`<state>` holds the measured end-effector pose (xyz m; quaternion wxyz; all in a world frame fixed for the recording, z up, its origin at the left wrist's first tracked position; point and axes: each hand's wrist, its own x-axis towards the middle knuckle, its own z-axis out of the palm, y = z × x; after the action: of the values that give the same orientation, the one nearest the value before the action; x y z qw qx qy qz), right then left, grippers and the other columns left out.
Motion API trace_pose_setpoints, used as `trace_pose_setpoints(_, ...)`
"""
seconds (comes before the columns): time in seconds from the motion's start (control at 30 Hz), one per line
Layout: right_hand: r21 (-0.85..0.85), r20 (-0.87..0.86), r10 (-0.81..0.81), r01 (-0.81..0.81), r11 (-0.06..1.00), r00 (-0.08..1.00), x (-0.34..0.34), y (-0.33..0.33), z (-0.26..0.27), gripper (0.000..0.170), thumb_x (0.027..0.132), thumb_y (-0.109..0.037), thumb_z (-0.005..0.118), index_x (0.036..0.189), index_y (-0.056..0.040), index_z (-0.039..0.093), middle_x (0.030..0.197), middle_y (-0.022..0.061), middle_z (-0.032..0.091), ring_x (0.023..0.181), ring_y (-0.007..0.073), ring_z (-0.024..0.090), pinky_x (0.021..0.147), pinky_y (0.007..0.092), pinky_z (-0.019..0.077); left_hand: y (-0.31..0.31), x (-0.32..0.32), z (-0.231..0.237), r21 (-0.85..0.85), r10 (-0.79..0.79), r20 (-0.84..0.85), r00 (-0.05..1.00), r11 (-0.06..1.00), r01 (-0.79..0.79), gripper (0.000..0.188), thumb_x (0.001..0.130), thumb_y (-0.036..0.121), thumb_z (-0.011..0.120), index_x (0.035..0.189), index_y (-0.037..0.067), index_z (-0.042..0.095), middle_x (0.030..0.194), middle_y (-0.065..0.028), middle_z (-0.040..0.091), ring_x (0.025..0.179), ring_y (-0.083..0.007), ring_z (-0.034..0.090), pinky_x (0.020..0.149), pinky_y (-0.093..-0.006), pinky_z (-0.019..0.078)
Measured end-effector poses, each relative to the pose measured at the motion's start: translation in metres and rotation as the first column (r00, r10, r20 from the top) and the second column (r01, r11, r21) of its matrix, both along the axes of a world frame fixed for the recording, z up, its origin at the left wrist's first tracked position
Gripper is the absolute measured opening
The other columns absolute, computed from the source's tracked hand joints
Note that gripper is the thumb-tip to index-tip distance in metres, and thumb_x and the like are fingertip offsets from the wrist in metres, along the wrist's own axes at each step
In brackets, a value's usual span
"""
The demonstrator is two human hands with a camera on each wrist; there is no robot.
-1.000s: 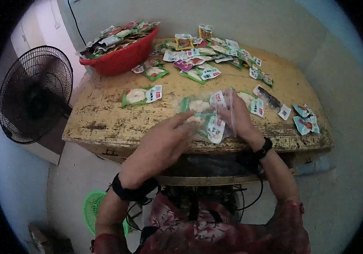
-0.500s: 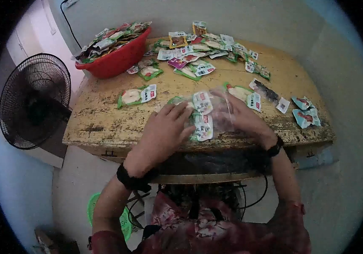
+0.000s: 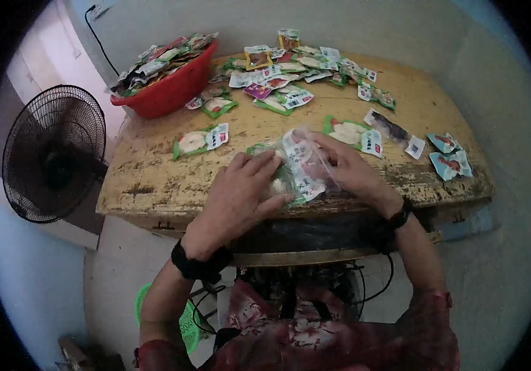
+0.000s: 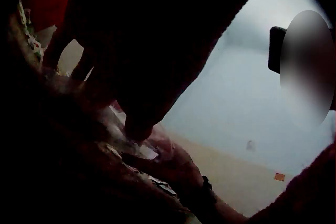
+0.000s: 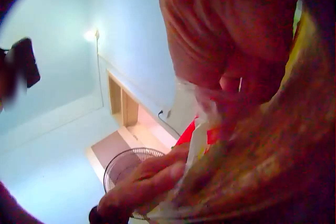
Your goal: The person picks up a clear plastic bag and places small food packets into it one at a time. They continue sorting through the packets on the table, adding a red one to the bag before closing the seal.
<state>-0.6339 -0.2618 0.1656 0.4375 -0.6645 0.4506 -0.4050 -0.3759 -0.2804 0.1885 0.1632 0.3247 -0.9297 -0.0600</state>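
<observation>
A clear plastic bag [image 3: 318, 166] with green-and-white food packets [image 3: 299, 162] inside lies near the table's front edge in the head view. My left hand [image 3: 234, 195] rests on the bag's left part, fingers spread and nearly straight, pressing the packets. At the bag's right end my right hand [image 3: 359, 174] holds the clear film, its fingers bent and partly hidden by the film. The left wrist view is very dark, with the left hand [image 4: 131, 50] over the shiny film. In the right wrist view, the right hand [image 5: 231, 35] is at the film's edge.
A red basin [image 3: 175, 89] full of packets stands at the back left; a packet pile [image 3: 302, 68] lies at the back. Single packets lie left [image 3: 200, 141] and right [image 3: 352, 134] of the bag, with blue packets [image 3: 451, 164] farther right. A fan [image 3: 55, 154] stands left.
My left hand has moved from above the bag down onto its left part. The packets in the bag have shifted and now tilt, with the film bunched towards my right hand.
</observation>
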Motion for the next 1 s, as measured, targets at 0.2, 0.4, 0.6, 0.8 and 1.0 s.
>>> trace_pose_setpoints(0.2, -0.011, 0.031, -0.136, 0.136, 0.991, 0.99, 0.001, -0.004, -0.007, 0.053, 0.093, -0.015, 0.072, 0.139, -0.0022, 0.05, 0.116, 0.0062, 0.067, 0.093, 0.0064, 0.06, 0.077, 0.0268, 0.0528, -0.003, 0.006, -0.003, 0.037, 0.009, -0.024, 1.0, 0.999, -0.008, 0.073, 0.087, 0.05, 0.071, 0.146, 0.013, 0.049, 0.15, -0.0137, 0.047, 0.126, -0.0394, 0.048, 0.109, -0.0476, 0.0406)
trace_pose_setpoints(0.4, -0.026, 0.009, -0.157, 0.158, 0.987, 0.987, 0.004, 0.001, -0.003, 0.046, 0.089, -0.013, 0.076, 0.129, -0.0052, 0.056, 0.107, 0.0047, 0.069, 0.088, 0.0079, 0.063, 0.075, 0.0267, 0.0533, -0.01, 0.011, 0.001, 0.117, -0.039, -0.027, 0.999, 0.992, 0.042, 0.082, 0.082, 0.054, 0.075, 0.147, 0.01, 0.048, 0.151, -0.0139, 0.047, 0.127, -0.0401, 0.048, 0.111, -0.0481, 0.0387)
trace_pose_setpoints(0.6, 0.095, 0.12, -0.012, 0.001, 0.995, 0.993, -0.001, 0.008, 0.011, 0.055, 0.089, -0.01, 0.074, 0.139, -0.008, 0.051, 0.106, 0.0036, 0.068, 0.091, 0.0078, 0.063, 0.078, 0.0247, 0.053, -0.013, 0.014, 0.0, 0.095, 0.018, 0.065, 0.998, 0.995, -0.024, 0.101, 0.071, 0.066, 0.078, 0.145, 0.003, 0.048, 0.15, -0.0166, 0.047, 0.132, -0.0414, 0.045, 0.114, -0.0487, 0.0363)
trace_pose_setpoints(0.8, -0.005, -0.011, -0.059, 0.059, 0.998, 0.998, -0.001, 0.0, 0.0, 0.061, 0.092, -0.006, 0.071, 0.147, -0.0092, 0.045, 0.108, 0.0038, 0.068, 0.091, 0.0068, 0.062, 0.074, 0.0218, 0.051, -0.006, 0.014, 0.007, -0.012, 0.035, 0.082, 0.996, 0.999, -0.034, 0.109, 0.068, 0.067, 0.079, 0.148, 0.003, 0.042, 0.154, -0.0195, 0.04, 0.136, -0.0419, 0.042, 0.116, -0.0491, 0.0334)
trace_pose_setpoints(1.0, 0.11, -0.053, 0.081, -0.074, 0.991, 0.995, -0.004, -0.002, 0.009, 0.06, 0.093, -0.01, 0.069, 0.148, -0.0092, 0.045, 0.117, 0.0059, 0.065, 0.096, 0.0094, 0.061, 0.081, 0.0274, 0.0518, -0.002, 0.028, 0.007, 0.048, -0.02, -0.056, 0.998, 0.999, 0.022, 0.117, 0.068, 0.063, 0.082, 0.153, 0.001, 0.032, 0.159, -0.0216, 0.031, 0.148, -0.0404, 0.028, 0.119, -0.0469, 0.0292)
